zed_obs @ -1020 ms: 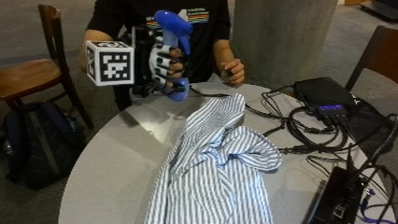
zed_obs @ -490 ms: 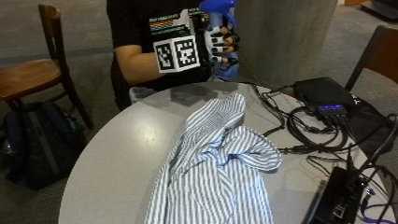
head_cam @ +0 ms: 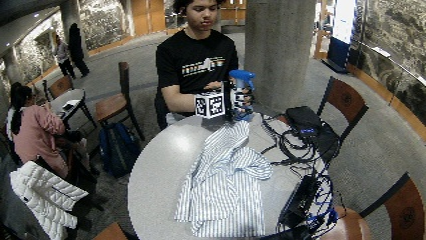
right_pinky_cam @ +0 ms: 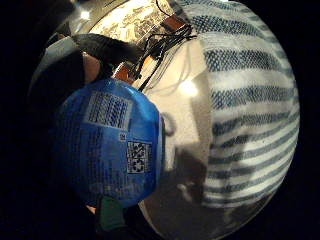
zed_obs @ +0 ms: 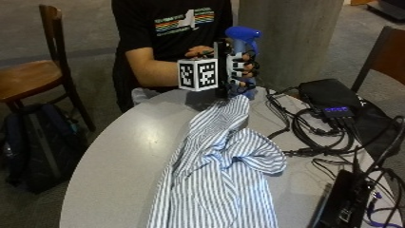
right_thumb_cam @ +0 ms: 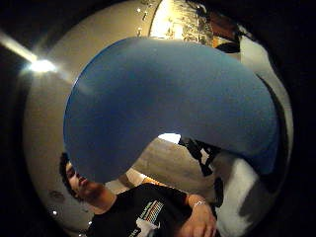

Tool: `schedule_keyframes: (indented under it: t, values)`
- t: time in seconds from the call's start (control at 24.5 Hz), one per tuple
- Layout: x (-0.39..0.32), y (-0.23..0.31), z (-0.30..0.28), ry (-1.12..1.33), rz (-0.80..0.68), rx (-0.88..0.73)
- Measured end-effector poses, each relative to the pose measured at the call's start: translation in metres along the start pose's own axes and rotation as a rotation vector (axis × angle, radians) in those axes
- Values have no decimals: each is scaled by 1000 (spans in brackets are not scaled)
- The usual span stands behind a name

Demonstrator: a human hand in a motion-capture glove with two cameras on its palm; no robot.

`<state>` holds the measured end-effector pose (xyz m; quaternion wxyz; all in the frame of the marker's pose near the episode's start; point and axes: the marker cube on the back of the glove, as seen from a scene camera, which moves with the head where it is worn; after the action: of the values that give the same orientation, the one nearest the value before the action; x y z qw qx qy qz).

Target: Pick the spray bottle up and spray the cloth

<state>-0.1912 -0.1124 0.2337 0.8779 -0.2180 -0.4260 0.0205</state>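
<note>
In the upper middle of the outside view, the gloved right hand (zed_obs: 239,71) has its fingers curled round the body of a blue spray bottle (zed_obs: 242,35), holding it upright above the far edge of the round grey table (zed_obs: 120,156). The nozzle head rises above the fingers, near the top of the frame. Just below the hand, a blue-and-white striped shirt (zed_obs: 221,175) serves as the cloth; it lies crumpled down the centre of the frame toward the bottom edge, its upper end right under the bottle. The person's bare left hand (zed_obs: 197,50) sits behind the bottle, at chest height.

The bottle looks like rigid plastic, smooth and somewhat slick, so a wrap round the narrow neck under the trigger head seems the safest hold, with a forefinger free for the trigger. How full it is cannot be told, so its weight is a guess; probably light to moderate. In the little finger side palm view its labelled underside (right_pinky_cam: 112,150) fills the lower left, the striped fabric (right_pinky_cam: 250,100) to the right. The shirt is soft and limp and will take the mist without shifting. Black cables (zed_obs: 303,128) and electronics lie at the right of the frame, close enough that stray spray could reach them.
</note>
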Motion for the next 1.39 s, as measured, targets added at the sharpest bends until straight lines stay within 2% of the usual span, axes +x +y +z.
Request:
schedule_keyframes:
  t: [0.49,0.9,1.1,1.18,1.31,1.39]
  values:
    - [5,4,-13,69,-15,66]
    - [0,68,-119,399,-43,222]
    - [-3,104,-176,576,3,303]
    - [0,113,-197,649,-29,334]
    - [6,131,-221,762,-59,332]
    - [8,146,-230,807,8,315]
